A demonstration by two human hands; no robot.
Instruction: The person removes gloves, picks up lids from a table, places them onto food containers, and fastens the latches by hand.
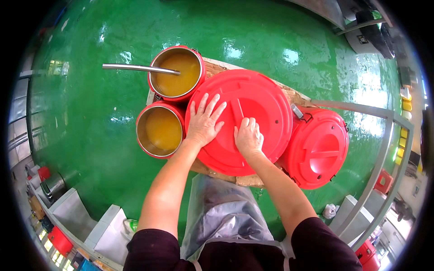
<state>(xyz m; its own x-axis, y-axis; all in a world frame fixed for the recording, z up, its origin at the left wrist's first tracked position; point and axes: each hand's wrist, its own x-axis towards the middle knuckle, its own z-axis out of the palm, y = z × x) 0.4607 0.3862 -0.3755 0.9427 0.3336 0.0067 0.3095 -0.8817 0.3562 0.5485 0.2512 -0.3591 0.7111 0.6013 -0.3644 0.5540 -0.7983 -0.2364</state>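
A large round red plastic lid (217, 154) lies before me over the middle of a wheeled-looking flat load. Spread flat on its left half is my left hand (204, 123), fingers apart. My right hand (249, 137) is curled around the near end of the raised grip bar (236, 106) moulded across the lid. Left of the lid stand two uncovered red insulated barrels with steel liners, the far one (176, 73) and the near one (159, 131), both holding yellowish liquid. From the far barrel's liquid a metal handle (135, 67) juts out leftward.
A smaller lidded red barrel (322, 149) with metal clasps stands at the right. Beneath everything is a wooden-topped platform (217, 67), with a grey metal frame (383, 159) rising at its right. The green floor (91, 135) shines as if wet. White counters (103, 230) flank the lower left.
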